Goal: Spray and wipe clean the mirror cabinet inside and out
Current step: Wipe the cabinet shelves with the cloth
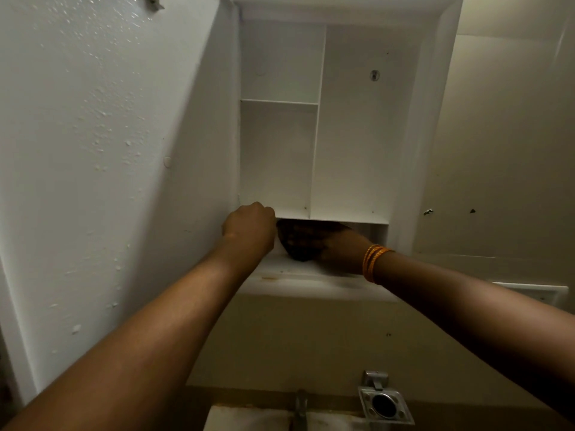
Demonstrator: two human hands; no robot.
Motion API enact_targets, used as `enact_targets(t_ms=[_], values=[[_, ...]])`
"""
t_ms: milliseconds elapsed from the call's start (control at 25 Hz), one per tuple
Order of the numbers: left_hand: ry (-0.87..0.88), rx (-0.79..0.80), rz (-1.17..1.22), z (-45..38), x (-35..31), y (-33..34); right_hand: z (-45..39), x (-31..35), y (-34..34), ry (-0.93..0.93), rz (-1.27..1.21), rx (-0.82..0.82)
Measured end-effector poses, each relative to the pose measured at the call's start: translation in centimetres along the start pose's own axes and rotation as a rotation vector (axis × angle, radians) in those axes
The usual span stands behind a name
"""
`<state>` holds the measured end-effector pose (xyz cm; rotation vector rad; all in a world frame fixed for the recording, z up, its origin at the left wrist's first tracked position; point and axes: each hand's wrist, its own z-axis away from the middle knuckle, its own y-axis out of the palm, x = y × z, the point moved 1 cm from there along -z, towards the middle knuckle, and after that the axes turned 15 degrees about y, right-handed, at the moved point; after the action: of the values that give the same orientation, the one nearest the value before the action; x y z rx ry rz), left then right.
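Right hand (340, 244) is pressing a soft, dark wiping cloth (300, 241) along the white mirror cabinet (351, 135)'s bottom shelf; its fingers are hidden. The limp cloth is probably best bunched in the palm. Left hand (249, 228), fingers curled, is bracing the cabinet's edge.

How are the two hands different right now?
The left hand is curled at the left edge of the white cabinet; what its fingers hold is hidden. The right hand reaches into the low bottom slot and presses a dark cloth there. The right wrist wears orange thread bands; the left wrist is bare. Both hands are at the cabinet's bottom shelf.
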<state>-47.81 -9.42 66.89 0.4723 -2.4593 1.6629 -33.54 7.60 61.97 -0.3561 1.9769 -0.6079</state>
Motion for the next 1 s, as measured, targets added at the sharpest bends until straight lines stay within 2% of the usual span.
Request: enact_targets(t_ms=[160, 400, 560, 680, 800, 920, 1000], values=[[0.005, -0.046, -0.032, 0.1, 0.1, 0.7, 2.6, -1.5, 1.0, -0.033, 0.037, 0.013], [0.012, -0.114, -0.006, 0.3, 0.3, 1.1, 5.9, -1.8, 1.2, 0.191, 0.226, 0.116], [0.023, -0.136, -0.002, 0.3, 0.4, 1.2, 5.7, 0.1, -0.8, 0.327, 0.41, 0.309], [0.031, -0.152, -0.008, 0.4, 0.5, 1.3, 5.6, 1.1, -2.9, 0.321, 0.53, 0.396], [0.019, -0.159, 0.002, 0.5, 0.6, 1.4, 4.9, 1.7, -4.0, 0.415, 0.392, 0.421], [0.026, -0.167, 0.017, 0.3, 1.0, 1.9, 4.6, 2.7, -4.9, 0.591, 0.044, 0.43], [0.028, -0.184, 0.04, 0.1, 1.4, 2.5, 5.1, 2.9, -4.5, 0.715, -0.248, 0.36]])
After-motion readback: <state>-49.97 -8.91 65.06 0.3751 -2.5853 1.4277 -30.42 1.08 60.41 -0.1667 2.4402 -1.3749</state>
